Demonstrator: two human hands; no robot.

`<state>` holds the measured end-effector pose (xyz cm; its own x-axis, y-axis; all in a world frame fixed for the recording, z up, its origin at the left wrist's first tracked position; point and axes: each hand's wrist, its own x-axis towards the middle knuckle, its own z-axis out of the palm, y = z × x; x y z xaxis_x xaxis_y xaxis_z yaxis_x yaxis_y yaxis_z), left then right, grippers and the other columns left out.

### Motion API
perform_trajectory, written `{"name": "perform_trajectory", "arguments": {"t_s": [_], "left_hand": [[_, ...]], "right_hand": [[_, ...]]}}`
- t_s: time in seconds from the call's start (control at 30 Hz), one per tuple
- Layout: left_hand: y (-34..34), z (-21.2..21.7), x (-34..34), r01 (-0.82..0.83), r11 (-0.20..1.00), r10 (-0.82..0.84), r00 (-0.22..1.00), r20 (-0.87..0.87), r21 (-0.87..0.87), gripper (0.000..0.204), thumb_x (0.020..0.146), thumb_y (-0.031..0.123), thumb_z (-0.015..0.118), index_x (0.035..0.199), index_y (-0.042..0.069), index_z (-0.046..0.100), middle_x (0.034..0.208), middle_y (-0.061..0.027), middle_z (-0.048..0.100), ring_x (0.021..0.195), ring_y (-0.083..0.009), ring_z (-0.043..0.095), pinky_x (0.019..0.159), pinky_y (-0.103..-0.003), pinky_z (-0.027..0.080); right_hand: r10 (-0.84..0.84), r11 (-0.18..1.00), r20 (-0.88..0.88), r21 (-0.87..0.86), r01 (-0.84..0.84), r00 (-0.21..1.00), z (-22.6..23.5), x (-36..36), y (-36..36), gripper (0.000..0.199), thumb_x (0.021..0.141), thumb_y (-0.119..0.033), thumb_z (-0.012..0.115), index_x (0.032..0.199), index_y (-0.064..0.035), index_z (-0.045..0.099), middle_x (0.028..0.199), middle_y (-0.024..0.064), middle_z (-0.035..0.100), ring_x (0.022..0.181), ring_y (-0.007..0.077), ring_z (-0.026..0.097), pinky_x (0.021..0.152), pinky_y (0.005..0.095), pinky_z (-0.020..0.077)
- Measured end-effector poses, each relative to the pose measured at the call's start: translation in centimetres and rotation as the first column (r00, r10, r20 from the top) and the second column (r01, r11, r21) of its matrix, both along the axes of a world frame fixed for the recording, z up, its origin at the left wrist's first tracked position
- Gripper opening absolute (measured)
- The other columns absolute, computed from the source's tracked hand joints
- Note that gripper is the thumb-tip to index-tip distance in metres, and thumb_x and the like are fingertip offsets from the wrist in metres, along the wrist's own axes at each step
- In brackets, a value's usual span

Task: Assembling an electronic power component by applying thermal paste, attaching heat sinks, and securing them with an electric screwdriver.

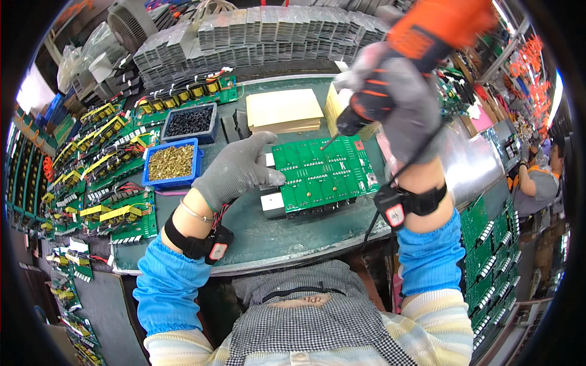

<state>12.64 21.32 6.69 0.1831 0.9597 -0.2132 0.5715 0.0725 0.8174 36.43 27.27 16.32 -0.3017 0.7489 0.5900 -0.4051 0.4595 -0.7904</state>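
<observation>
A green circuit board [317, 174] lies flat in front of me, with dark and silvery parts beneath its edge. My left hand [241, 171], in a grey glove, rests at the board's left edge, its thumb and forefinger spread apart around the corner. In my gloved right hand [406, 104] I grip an orange and black electric screwdriver [372, 100]; its bit reaches down to the board's upper part. Whether the bit sits in a screw is too small to tell. The tool's rear end is blurred.
A blue bin of brass-coloured screws [171, 163] and a bin of small black parts [190, 121] stand left. Yellowish sheets [284, 108] are stacked behind the board. Wired boards [104, 158] crowd the far left; metal plates [262, 36] line the back. A person [537, 183] is at right.
</observation>
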Motion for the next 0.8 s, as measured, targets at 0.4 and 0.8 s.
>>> {"name": "perform_trajectory", "arguments": {"t_s": [0.4, 0.8], "left_hand": [[-3.8, 0.5, 4.7, 0.212, 0.977, -0.182, 0.787, 0.589, 0.018, 0.097, 0.069, 0.013, 0.087, 0.147, -0.002, 0.032, 0.115, -0.0047, 0.053, 0.102, -0.011, 0.049, 0.094, -0.025, 0.043], [-5.5, 1.1, 4.9, -0.003, 0.997, -0.02, 0.951, 0.308, 0.075, 0.028, 0.091, 0.02, 0.066, 0.113, 0.003, 0.067, 0.1, -0.0059, 0.065, 0.085, -0.0137, 0.06, 0.079, -0.03, 0.051]], "right_hand": [[0.13, 0.991, -0.211, 0.05, -0.123, 0.969, -2.2, 1.0, -5.3, 0.074, 0.092, -0.046, 0.059, 0.147, -0.0041, 0.031, 0.093, 0.0036, 0.056, 0.08, 0.0158, 0.056, 0.084, 0.0404, 0.0486], [0.11, 0.992, -0.337, -0.027, -0.126, 0.935, -2.2, 3.6, -6.0, 0.074, 0.092, -0.049, 0.061, 0.147, -0.0091, 0.031, 0.097, 0.0046, 0.055, 0.09, 0.0239, 0.057, 0.082, 0.0468, 0.054]]}}
